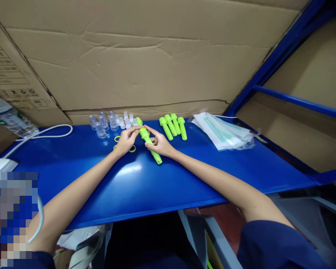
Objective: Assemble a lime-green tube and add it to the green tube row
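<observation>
A plastic water bottle (8, 118) lies on its side at the far left edge of a blue metal shelf (212, 175), a white cable (49, 131) looping past it toward a pale device (0, 164) at the shelf's near-left corner. Farther along, a cluster of small clear caps (109, 121) stands against the cardboard backing (145, 56), with thin yellow rings (132, 148) lying flat just in front.

At centre, both bare hands meet on one long green plastic tube (151, 147) — it lies tilted across the shelf, its lower end pointing toward the person. The left hand (125, 142) pinches the tube's upper end, thumb and forefinger closed on it. The right hand (159, 144) grips the tube from the other side, fingers curled around its middle and forefinger stretched up along it.

Just right of the hands, four more green tubes (173, 127) lie side by side, touching or nearly so. Beyond them — well apart from the hands — sits a loose stack of flat sealed packets (224, 130), close to the blue frame rail (296, 100).
</observation>
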The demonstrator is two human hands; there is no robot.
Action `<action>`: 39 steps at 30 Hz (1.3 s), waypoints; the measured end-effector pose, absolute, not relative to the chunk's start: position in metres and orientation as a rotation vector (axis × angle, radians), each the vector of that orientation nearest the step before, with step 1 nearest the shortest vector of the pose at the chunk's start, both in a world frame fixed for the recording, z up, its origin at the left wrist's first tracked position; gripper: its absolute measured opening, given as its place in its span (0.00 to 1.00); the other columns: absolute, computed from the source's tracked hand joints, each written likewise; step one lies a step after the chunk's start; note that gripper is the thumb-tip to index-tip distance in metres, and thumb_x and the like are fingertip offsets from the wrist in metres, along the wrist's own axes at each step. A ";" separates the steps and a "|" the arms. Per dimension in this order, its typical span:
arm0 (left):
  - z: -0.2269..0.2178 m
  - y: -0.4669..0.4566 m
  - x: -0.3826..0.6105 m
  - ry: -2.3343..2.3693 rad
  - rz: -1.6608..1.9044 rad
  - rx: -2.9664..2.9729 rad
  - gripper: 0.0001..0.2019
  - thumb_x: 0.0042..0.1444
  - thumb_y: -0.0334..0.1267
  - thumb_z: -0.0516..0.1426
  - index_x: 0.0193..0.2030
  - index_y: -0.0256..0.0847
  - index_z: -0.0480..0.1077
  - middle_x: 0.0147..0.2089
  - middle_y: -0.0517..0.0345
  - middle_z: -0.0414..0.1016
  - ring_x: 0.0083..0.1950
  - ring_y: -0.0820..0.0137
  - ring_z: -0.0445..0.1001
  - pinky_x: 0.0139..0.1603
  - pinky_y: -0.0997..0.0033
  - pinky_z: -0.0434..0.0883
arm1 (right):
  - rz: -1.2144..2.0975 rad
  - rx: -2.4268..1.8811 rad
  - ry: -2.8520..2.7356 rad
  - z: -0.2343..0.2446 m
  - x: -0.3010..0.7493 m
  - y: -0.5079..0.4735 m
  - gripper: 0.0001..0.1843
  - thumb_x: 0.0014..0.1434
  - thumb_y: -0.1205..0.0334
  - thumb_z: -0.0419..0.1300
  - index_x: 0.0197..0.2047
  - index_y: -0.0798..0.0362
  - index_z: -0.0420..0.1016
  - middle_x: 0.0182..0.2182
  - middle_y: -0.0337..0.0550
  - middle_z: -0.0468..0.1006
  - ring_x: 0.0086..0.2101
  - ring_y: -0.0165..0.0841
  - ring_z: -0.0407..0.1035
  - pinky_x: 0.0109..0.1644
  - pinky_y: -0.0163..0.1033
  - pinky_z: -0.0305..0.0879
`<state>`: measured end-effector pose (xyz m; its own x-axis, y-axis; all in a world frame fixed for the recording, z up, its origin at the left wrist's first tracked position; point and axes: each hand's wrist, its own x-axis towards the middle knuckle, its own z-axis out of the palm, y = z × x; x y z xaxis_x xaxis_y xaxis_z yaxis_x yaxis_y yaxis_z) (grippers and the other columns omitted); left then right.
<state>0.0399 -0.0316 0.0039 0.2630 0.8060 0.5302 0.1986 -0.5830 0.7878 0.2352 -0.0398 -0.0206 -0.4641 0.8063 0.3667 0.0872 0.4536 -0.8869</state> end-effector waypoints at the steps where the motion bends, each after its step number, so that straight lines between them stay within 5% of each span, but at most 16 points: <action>1: 0.004 -0.033 0.041 0.888 1.320 1.940 0.17 0.64 0.45 0.56 0.51 0.40 0.79 0.54 0.48 0.82 0.58 0.59 0.78 0.65 0.57 0.70 | 1.056 -0.762 -1.849 -0.020 0.235 -0.040 0.48 0.56 0.58 0.63 0.76 0.51 0.48 0.59 0.56 0.65 0.32 0.24 0.72 0.28 0.29 0.70; 9: -0.002 -0.033 0.045 0.843 1.383 1.878 0.22 0.60 0.51 0.62 0.56 0.43 0.78 0.66 0.44 0.68 0.66 0.58 0.71 0.65 0.58 0.72 | 0.955 -0.733 -1.832 -0.017 0.236 -0.044 0.44 0.57 0.54 0.64 0.73 0.45 0.54 0.71 0.56 0.50 0.36 0.27 0.74 0.35 0.34 0.77; 14: -0.002 -0.033 0.048 0.789 1.347 1.808 0.26 0.57 0.55 0.65 0.57 0.42 0.78 0.67 0.43 0.70 0.67 0.54 0.71 0.68 0.53 0.69 | 0.959 -0.753 -1.839 -0.015 0.236 -0.048 0.44 0.57 0.54 0.65 0.72 0.46 0.51 0.58 0.51 0.70 0.31 0.26 0.72 0.33 0.35 0.76; 19: 0.000 -0.035 0.052 0.769 1.280 1.650 0.34 0.50 0.59 0.68 0.57 0.35 0.78 0.60 0.42 0.78 0.61 0.52 0.77 0.69 0.49 0.69 | 0.938 -0.742 -1.763 -0.018 0.234 -0.046 0.38 0.53 0.53 0.68 0.63 0.48 0.56 0.58 0.51 0.68 0.32 0.27 0.73 0.31 0.34 0.75; 25: 0.005 -0.039 0.049 0.876 1.368 1.718 0.28 0.51 0.55 0.68 0.51 0.36 0.81 0.56 0.46 0.81 0.60 0.51 0.78 0.67 0.50 0.71 | 0.973 -0.744 -1.752 -0.020 0.235 -0.046 0.34 0.53 0.51 0.69 0.57 0.47 0.57 0.54 0.48 0.70 0.31 0.27 0.72 0.30 0.34 0.74; 30: 0.006 -0.041 0.048 0.954 1.450 1.754 0.23 0.51 0.52 0.69 0.49 0.39 0.83 0.51 0.50 0.82 0.54 0.52 0.82 0.61 0.52 0.77 | 0.963 -0.729 -1.723 -0.018 0.236 -0.046 0.32 0.52 0.52 0.69 0.55 0.49 0.59 0.60 0.52 0.66 0.34 0.27 0.74 0.31 0.34 0.75; 39: 0.004 -0.047 0.055 1.082 1.560 1.802 0.13 0.56 0.44 0.67 0.46 0.43 0.83 0.48 0.55 0.83 0.49 0.55 0.84 0.55 0.54 0.80 | 0.902 -0.768 -1.736 -0.019 0.236 -0.044 0.35 0.52 0.53 0.70 0.59 0.48 0.60 0.58 0.51 0.67 0.34 0.28 0.75 0.32 0.34 0.75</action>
<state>0.0548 -0.0471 0.0041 0.0183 0.8291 0.5588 0.2331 -0.5470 0.8040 0.2360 -0.0443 -0.0185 -0.3054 0.8247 0.4761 0.0848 0.5215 -0.8490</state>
